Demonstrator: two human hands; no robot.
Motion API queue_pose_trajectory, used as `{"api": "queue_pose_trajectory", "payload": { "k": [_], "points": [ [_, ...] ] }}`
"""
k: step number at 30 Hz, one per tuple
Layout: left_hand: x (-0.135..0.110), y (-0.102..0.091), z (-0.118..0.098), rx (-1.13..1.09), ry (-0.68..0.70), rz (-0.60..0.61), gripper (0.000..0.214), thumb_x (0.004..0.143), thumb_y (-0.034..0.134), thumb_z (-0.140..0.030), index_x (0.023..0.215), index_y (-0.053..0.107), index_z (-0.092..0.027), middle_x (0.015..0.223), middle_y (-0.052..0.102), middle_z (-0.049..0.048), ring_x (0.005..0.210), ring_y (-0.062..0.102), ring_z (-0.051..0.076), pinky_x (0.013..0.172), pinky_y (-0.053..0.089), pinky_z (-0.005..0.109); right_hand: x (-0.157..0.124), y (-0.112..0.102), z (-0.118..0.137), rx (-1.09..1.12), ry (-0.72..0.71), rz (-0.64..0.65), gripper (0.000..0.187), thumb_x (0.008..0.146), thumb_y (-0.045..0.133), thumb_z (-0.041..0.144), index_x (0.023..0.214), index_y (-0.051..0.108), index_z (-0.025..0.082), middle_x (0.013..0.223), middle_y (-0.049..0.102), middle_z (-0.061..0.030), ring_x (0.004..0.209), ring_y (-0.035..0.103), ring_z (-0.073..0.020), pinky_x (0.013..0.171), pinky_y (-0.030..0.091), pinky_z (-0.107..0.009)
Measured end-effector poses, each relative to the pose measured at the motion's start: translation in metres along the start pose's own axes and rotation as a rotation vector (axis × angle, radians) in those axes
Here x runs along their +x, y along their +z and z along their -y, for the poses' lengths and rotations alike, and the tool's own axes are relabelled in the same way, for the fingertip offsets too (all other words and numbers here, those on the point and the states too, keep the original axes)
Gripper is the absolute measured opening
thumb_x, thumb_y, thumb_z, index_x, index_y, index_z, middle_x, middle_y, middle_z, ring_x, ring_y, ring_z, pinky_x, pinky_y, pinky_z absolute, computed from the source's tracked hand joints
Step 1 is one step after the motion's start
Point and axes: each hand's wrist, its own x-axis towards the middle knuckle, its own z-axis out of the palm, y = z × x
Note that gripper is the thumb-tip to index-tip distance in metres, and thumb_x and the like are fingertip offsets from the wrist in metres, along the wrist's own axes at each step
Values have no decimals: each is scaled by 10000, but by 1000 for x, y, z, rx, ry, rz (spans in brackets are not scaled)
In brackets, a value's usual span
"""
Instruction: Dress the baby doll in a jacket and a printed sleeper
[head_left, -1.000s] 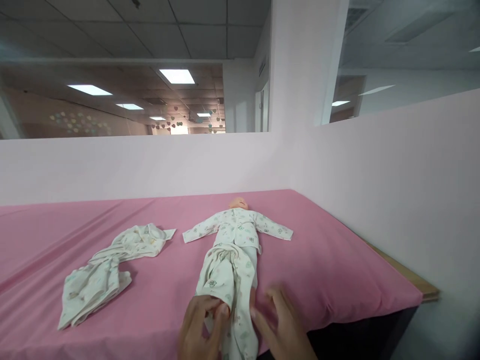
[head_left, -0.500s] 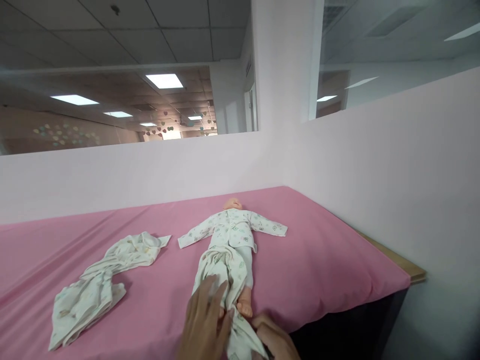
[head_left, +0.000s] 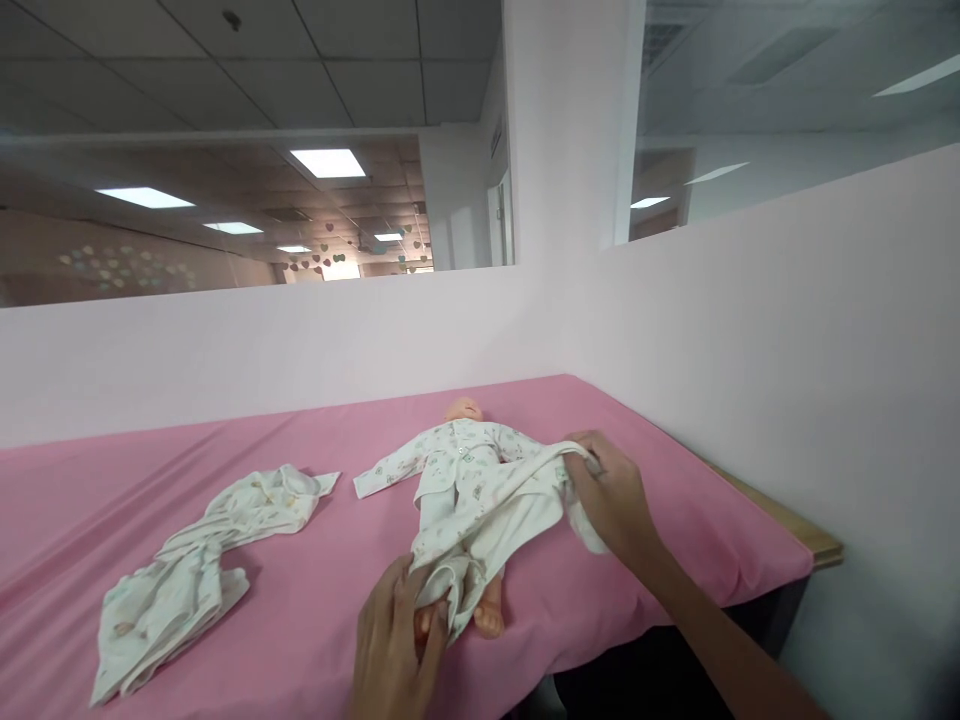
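A baby doll (head_left: 465, 411) lies on its back on the pink sheet (head_left: 637, 560), dressed in a white printed top (head_left: 457, 462). White printed trousers (head_left: 495, 520) are stretched across its legs. My left hand (head_left: 397, 640) grips the trouser cuff at the doll's left foot. One bare foot (head_left: 489, 620) shows beside it. My right hand (head_left: 611, 495) holds the trousers' waistband, lifted and pulled out to the right of the doll's hip.
A second crumpled white printed garment (head_left: 202, 555) lies on the sheet to the left. Pale pink partition walls (head_left: 750, 340) close the far and right sides. The bed's wooden edge (head_left: 795, 525) shows at the right, with the sheet's front edge near me.
My right hand has gone from the doll's feet up and right to the waistband, spreading the trousers sideways. My left hand stays at the feet and now pinches the cuff.
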Motion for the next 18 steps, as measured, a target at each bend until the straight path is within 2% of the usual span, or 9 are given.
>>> {"api": "queue_pose_trajectory", "payload": {
  "k": [3,6,9,11,13,15,16,18],
  "points": [
    [-2,-2,1,-61,-64,37,414,914,442,-463,1241,552,-235,1385,494,122,1273,448,314,1055,374,528,-16,-2,-27,-141,-91,203,189,913,426,340,860,560,218,767,598,-1,693,535,-169,645,400,-283],
    [10,-18,-2,-245,-146,178,468,864,511,-519,1241,550,-244,1406,475,110,1292,448,316,1049,409,491,-37,-12,-56,-234,-74,433,216,912,446,366,781,521,211,736,555,7,676,504,-161,630,378,-277],
    [45,-41,-15,-367,-230,372,522,868,489,-574,1296,491,-274,1401,490,75,1312,441,292,1022,437,427,-51,-23,-72,-240,20,637,223,846,561,395,742,508,205,721,543,19,658,486,-151,592,352,-260],
    [78,-49,-28,-334,-203,461,497,900,435,-574,1293,488,-276,1415,473,62,1331,412,270,1042,404,400,-54,-26,-73,-200,62,681,234,815,607,415,758,523,204,738,555,20,676,492,-151,600,358,-256],
    [112,-44,-42,-273,-102,572,468,898,443,-556,1248,524,-256,1362,511,69,1249,476,263,988,419,369,-54,-24,-69,-153,92,677,237,812,610,425,777,536,203,753,563,17,695,501,-154,614,371,-256],
    [140,-29,-53,-147,24,793,383,864,489,-522,1065,601,-216,1128,618,74,1023,570,253,810,448,330,-54,-20,-66,-115,119,669,227,823,596,423,796,547,203,764,570,13,707,512,-159,623,385,-259],
    [150,-19,-58,-65,79,910,353,829,528,-519,959,608,-200,996,634,63,887,576,236,704,426,308,-54,-17,-64,-99,128,666,220,830,587,420,810,554,203,778,577,10,718,520,-162,631,395,-261],
    [166,-3,-64,54,140,1053,331,750,615,-513,839,582,-195,825,604,26,717,521,191,588,344,277,-54,-15,-62,-74,134,659,215,842,572,418,843,569,203,816,592,-1,751,540,-170,656,419,-270]
  ]
}}
